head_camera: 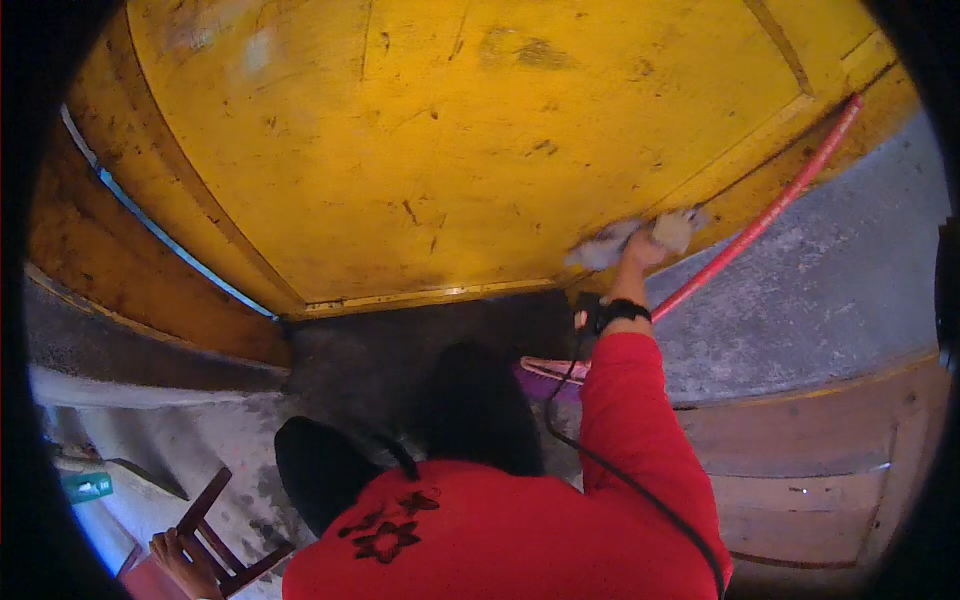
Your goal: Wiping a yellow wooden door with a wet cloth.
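My right hand [646,249] holds a whitish cloth [609,244] against the lower right edge of a yellow-painted wooden door panel [435,150]. The hand and cloth are slightly blurred. A black strap with a small device [622,313] sits at my right wrist, and a black cable [637,484] runs from there along the red sleeve. At the lower left, my left hand [180,562] has its fingers curled over the dark wooden frame [217,544] of what looks like a chair or stool. Its forearm is mostly out of view.
A red tube [765,217] slants beside my right forearm, over a grey surface [795,292]. Below it stand wooden panels [810,480]. A pink and purple item [551,375] lies under my right arm. A light blue strip [180,247] runs down the left side; a green object [86,487] is at far left.
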A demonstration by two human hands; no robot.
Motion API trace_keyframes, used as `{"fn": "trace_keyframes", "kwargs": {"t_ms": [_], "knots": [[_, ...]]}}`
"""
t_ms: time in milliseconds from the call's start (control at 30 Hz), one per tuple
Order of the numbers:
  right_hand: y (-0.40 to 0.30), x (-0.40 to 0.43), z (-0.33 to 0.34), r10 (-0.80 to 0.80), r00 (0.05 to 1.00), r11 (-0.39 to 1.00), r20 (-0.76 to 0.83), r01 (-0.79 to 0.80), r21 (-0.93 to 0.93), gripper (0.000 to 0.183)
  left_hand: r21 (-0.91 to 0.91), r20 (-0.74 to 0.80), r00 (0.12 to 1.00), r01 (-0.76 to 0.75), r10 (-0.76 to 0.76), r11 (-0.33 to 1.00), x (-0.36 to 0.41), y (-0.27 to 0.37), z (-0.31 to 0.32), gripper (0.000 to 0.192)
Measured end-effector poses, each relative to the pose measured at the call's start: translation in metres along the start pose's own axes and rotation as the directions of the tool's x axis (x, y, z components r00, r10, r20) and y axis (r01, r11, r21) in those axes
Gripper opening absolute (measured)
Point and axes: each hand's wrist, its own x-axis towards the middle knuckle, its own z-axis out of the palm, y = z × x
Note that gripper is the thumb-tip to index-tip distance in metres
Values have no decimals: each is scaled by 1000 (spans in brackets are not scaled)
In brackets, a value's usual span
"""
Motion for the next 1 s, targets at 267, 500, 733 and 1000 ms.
{"fn": "trace_keyframes", "kwargs": {"t_ms": [267,500,733,1000], "knots": [[0,92,-14,-338,856,930,-390,368,1,29,-31,4,999,-49,49,998,2,-3,0,12],[-65,254,-95,-509,685,829,-521,552,-84,27,1,-28,994,-103,103,995,0,-20,7,13],[-12,157,-11,184,982,-12,41,-39,999,12,52,158,984,81,-88,995,-1,-16,-7,21],[14,-47,24,-349,774,-789,529,62,-611,22,61,17,999,-41,40,997,-2,-7,-7,15]]}}
